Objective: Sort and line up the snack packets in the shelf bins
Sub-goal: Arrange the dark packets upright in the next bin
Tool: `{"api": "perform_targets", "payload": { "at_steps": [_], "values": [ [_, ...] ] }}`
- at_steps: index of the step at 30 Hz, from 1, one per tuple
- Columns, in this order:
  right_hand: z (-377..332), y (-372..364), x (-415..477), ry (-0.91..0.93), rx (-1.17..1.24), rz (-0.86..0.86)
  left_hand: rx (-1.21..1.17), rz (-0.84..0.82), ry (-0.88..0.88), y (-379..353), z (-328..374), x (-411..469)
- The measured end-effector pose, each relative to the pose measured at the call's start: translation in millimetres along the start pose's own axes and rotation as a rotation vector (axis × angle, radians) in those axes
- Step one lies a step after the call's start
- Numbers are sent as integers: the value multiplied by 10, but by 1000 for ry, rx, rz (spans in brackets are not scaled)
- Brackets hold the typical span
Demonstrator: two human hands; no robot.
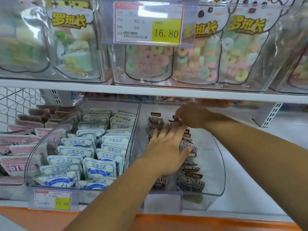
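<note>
the right grip (190,116) is clenched at the fingertips on the top edge of one dark plum packet (174,120) near the back of the right-hand clear bin (218,165), with the wrist bent down over it. the left grip (166,148) is released, its fingers straight and spread and blurred by motion. it lies low over the dark plum packets (191,181) along the bin's left wall, though whether it presses on them or only hovers cannot be told. these packets run in a loose, overlapping line from the bin's back to its front edge, some tilted, and the right side of the bin floor is bare. just beside it, the middle bin (50,140) holds white-and-blue packets (99,169) standing in two fairly even rows, so that bin looks finished. at the left edge of the shelf (250,177), pink packets (21,149) lie in a looser heap and probably need attention later. by this reckoning the task is about midway. one bin is lined up, the plum bin is being worked, and its packets need squaring into rows. above, on the upper shelf, bags of ring candy (193,59) sit behind a yellow price tag (165,31).
</note>
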State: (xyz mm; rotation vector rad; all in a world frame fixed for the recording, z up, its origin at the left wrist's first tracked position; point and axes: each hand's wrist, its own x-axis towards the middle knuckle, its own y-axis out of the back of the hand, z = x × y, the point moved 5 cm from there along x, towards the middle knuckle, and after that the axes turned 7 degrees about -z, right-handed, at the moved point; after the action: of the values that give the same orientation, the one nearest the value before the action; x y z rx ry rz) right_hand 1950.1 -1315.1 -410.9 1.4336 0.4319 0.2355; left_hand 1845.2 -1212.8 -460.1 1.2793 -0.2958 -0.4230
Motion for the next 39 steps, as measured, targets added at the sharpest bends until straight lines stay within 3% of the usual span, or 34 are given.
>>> {"api": "perform_targets", "payload": {
  "at_steps": [4, 9, 12, 14, 16, 21, 25, 27, 29, 32, 34, 39],
  "values": [
    [156, 15, 2, 0, -217, -130, 81, -126, 93, -53, -132, 47],
    [74, -79, 66, 22, -463, -195, 65, -109, 123, -36, -126, 50],
    [155, 1, 14, 2, -158, -171, 22, -41, 143, 23, -141, 26],
    [230, 82, -24, -23, 64, -59, -1, -10, 177, 62, -178, 48],
    [227, 88, -12, -46, 69, -42, 16, -7, 184, 62, -188, 99],
    [131, -101, 224, -92, -217, -227, 9, -96, 234, -7, -247, 153],
    [243, -111, 290, -107, -291, -7, 59, -96, 252, 7, -266, 113],
    [260, -119, 296, -86, -300, 22, 58, -93, 260, 4, -264, 108],
    [247, -118, 269, -83, -236, -14, 42, -85, 275, 7, -261, 91],
    [225, 6, 125, -61, 158, -87, 42, -56, 316, 60, -298, 64],
    [177, 32, 27, -28, 261, -149, 47, -15, 343, 102, -322, 65],
    [112, -96, 83, -105, -242, -52, 62, -85, 357, 74, -341, 74]
  ]
}}
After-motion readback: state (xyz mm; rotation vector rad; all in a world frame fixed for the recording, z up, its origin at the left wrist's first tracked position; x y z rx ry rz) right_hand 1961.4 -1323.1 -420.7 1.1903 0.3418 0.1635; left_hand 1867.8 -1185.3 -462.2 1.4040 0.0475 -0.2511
